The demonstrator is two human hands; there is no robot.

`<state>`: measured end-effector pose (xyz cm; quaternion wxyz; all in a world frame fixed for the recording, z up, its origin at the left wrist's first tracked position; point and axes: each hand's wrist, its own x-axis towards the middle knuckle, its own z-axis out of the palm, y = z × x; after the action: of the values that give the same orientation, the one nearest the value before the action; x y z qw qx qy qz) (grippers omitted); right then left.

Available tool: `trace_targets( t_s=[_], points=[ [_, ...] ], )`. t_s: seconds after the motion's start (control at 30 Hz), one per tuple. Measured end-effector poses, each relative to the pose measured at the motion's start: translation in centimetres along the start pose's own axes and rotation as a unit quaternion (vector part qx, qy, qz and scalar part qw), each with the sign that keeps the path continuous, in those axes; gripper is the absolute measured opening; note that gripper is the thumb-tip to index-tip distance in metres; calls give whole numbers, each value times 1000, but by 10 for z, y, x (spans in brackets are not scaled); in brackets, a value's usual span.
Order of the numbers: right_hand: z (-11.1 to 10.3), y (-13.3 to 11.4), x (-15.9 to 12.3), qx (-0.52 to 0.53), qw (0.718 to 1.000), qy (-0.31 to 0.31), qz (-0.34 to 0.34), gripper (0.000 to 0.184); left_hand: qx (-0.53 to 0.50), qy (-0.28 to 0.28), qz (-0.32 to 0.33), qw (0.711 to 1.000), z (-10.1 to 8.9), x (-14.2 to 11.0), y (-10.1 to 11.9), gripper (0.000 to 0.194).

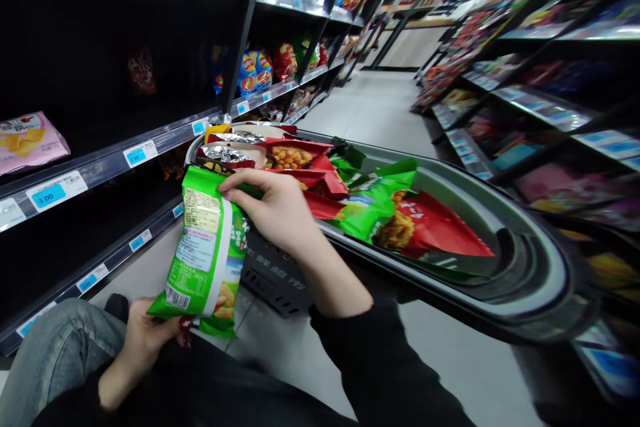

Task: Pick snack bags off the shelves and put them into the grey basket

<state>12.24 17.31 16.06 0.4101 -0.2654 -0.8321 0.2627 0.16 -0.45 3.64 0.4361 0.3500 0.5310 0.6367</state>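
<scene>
Here, the left hand (145, 332) grips the bottom and the right hand (274, 205) the top of a shiny green snack packet (207, 253) at 8 o'clock. At its 3 o'clock, a long grey plastic basket (445, 185) holds glossy red and green bags (447, 227).

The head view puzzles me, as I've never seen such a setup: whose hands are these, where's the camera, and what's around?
There is no machine here, only a person's two bare hands. The picture comes from a camera worn on that person's head, looking forward and down. The left hand holds the bottom of a green bag; the right hand holds its top. The bag's printed back, with a barcode, faces the camera. Beyond it is a basket holding red and green bags. At left, a pink pack lies on a shelf. The shelves on the right are blurred.
</scene>
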Motion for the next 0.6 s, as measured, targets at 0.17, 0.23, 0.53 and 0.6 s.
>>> trace_targets(
  t_s=[0.17,0.23,0.53,0.6],
  points=[
    [-25,-31,-10,41,999,8,-4,8,0,-11,-28,1000,-6,15,-18,26],
    [-30,-42,-15,40,999,-3,-13,8,3,-16,-29,999,-8,17,-22,26],
    [-36,-31,-12,78,994,-28,-75,16,157,46,131,978,-3,0,-8,20],
    [-40,-25,-11,76,991,-72,-85,29,248,56,239,937,-7,-5,-10,13]
  ],
)
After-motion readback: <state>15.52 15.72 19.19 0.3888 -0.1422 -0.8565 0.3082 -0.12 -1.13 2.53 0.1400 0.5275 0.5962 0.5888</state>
